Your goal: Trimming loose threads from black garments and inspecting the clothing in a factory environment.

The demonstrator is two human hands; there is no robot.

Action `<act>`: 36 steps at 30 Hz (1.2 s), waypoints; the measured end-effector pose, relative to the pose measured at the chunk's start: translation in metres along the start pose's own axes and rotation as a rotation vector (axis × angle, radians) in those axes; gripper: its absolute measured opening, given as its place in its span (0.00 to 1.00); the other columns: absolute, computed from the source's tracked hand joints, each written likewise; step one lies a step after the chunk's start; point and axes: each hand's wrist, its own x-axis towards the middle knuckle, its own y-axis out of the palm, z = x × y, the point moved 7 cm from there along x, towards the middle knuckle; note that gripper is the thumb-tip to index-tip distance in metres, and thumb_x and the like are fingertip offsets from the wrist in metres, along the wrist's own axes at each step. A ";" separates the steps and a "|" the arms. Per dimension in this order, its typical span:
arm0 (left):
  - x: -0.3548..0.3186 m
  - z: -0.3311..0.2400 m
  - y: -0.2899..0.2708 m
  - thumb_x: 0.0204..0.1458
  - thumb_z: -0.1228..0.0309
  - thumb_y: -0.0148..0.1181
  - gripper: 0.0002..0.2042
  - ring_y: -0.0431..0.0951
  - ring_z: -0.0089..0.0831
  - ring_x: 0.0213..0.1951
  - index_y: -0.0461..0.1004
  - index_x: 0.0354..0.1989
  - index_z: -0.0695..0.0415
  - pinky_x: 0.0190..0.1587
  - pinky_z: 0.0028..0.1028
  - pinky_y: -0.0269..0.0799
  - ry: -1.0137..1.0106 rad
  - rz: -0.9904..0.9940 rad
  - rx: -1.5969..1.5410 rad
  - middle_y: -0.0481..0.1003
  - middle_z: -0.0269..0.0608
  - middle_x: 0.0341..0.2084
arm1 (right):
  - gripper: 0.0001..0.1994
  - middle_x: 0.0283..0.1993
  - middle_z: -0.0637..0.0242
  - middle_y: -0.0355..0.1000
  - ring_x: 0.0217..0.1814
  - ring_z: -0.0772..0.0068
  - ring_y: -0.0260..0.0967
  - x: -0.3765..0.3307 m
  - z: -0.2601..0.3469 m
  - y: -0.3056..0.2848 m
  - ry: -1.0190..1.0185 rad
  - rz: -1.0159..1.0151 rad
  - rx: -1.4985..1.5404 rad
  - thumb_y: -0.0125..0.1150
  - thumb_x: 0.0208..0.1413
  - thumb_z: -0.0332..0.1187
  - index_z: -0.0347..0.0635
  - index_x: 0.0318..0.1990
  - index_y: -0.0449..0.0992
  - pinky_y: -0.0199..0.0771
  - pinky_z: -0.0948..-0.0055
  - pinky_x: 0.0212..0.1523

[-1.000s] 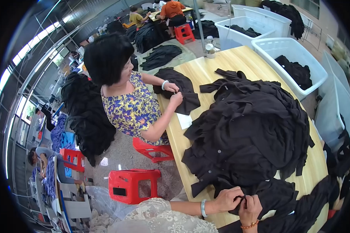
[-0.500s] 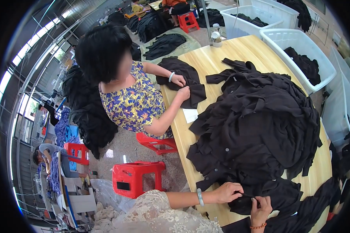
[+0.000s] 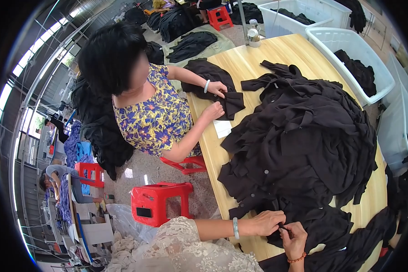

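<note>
At the near edge of the wooden table, my left hand [image 3: 266, 223] pinches a fold of a black garment [image 3: 324, 225], fingers closed. My right hand [image 3: 294, 241] is close beside it, thumb and fingertips closed on the same cloth. The exact bit between the fingertips is too small to make out. Beyond my hands rises a big heap of black garments [image 3: 299, 140], with a few round buttons showing on its near side. More black cloth lies to the right of my right hand.
Across the wooden table [image 3: 215, 190], a co-worker [image 3: 152, 106] handles another black garment [image 3: 208, 75] beside a white paper [image 3: 222, 128]. Red stools [image 3: 161, 201] stand at the left, one bearing a phone [image 3: 143, 212]. White plastic bins [image 3: 349, 43] with black cloth stand beyond the table.
My hands have drawn closer together on the black cloth, the right one shifting up and left. The co-worker's hands have moved slightly apart. The view has shifted a little.
</note>
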 end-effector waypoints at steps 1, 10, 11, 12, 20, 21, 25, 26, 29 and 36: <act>0.000 0.001 0.004 0.41 0.80 0.57 0.09 0.71 0.46 0.30 0.65 0.32 0.61 0.31 0.38 0.65 0.051 0.010 0.091 0.67 0.45 0.29 | 0.07 0.29 0.58 0.71 0.25 0.68 0.71 -0.001 0.012 0.000 -0.032 0.008 -0.035 0.65 0.41 0.17 0.32 0.29 0.74 0.69 0.76 0.24; 0.011 -0.012 0.029 0.42 0.74 0.55 0.06 0.71 0.39 0.31 0.66 0.28 0.57 0.37 0.36 0.65 0.250 -0.130 0.382 0.66 0.41 0.30 | 0.04 0.29 0.62 0.69 0.24 0.74 0.71 -0.013 -0.006 -0.013 0.029 -0.047 0.043 0.61 0.45 0.17 0.31 0.27 0.71 0.71 0.80 0.24; 0.012 -0.011 0.033 0.42 0.75 0.55 0.05 0.71 0.39 0.32 0.67 0.27 0.56 0.39 0.36 0.65 0.240 -0.074 0.376 0.66 0.41 0.31 | 0.04 0.29 0.63 0.68 0.23 0.76 0.70 -0.017 -0.015 -0.013 0.102 -0.051 0.166 0.60 0.48 0.17 0.31 0.28 0.70 0.72 0.82 0.23; 0.011 -0.011 0.037 0.41 0.75 0.56 0.05 0.71 0.39 0.34 0.67 0.27 0.56 0.42 0.35 0.65 0.226 -0.021 0.369 0.66 0.42 0.31 | 0.03 0.28 0.65 0.68 0.22 0.78 0.70 -0.020 -0.022 -0.012 0.174 -0.050 0.289 0.59 0.51 0.18 0.31 0.29 0.70 0.72 0.83 0.23; 0.004 -0.046 0.018 0.44 0.76 0.56 0.08 0.73 0.38 0.33 0.71 0.34 0.57 0.37 0.32 0.68 0.349 -0.139 0.241 0.68 0.43 0.36 | 0.06 0.25 0.67 0.70 0.21 0.79 0.70 -0.034 -0.034 -0.014 0.347 0.062 0.679 0.57 0.58 0.27 0.35 0.35 0.68 0.72 0.83 0.22; -0.006 -0.063 0.001 0.44 0.77 0.57 0.11 0.74 0.37 0.34 0.72 0.38 0.56 0.35 0.31 0.69 0.376 -0.307 0.138 0.69 0.43 0.39 | 0.06 0.25 0.67 0.70 0.21 0.79 0.70 -0.035 -0.033 -0.016 0.324 0.032 0.740 0.57 0.58 0.29 0.36 0.35 0.68 0.71 0.83 0.21; -0.043 -0.083 0.022 0.46 0.74 0.62 0.18 0.75 0.37 0.37 0.71 0.47 0.59 0.39 0.32 0.69 0.477 -0.281 0.093 0.70 0.45 0.45 | 0.06 0.23 0.68 0.69 0.18 0.78 0.69 -0.040 -0.035 -0.026 0.361 -0.084 0.994 0.56 0.59 0.29 0.36 0.36 0.67 0.69 0.82 0.18; -0.040 -0.071 0.027 0.45 0.71 0.63 0.18 0.74 0.40 0.39 0.71 0.46 0.59 0.42 0.35 0.68 0.386 -0.296 0.148 0.70 0.46 0.44 | 0.06 0.23 0.68 0.69 0.18 0.78 0.69 -0.043 -0.029 -0.026 0.359 -0.086 0.995 0.56 0.59 0.29 0.36 0.36 0.67 0.69 0.82 0.18; -0.025 -0.031 0.042 0.43 0.68 0.65 0.19 0.72 0.48 0.42 0.71 0.45 0.58 0.48 0.41 0.65 0.209 -0.276 0.129 0.72 0.48 0.41 | 0.06 0.22 0.70 0.67 0.14 0.78 0.66 -0.046 -0.014 -0.026 0.360 -0.097 0.987 0.55 0.60 0.30 0.38 0.37 0.67 0.66 0.81 0.13; -0.015 -0.014 0.019 0.48 0.76 0.63 0.06 0.76 0.23 0.30 0.77 0.34 0.63 0.32 0.24 0.71 -0.134 -0.064 -0.363 0.76 0.38 0.26 | 0.05 0.29 0.72 0.67 0.24 0.82 0.62 -0.019 0.004 -0.051 0.323 -0.201 0.901 0.51 0.61 0.28 0.38 0.40 0.70 0.67 0.79 0.27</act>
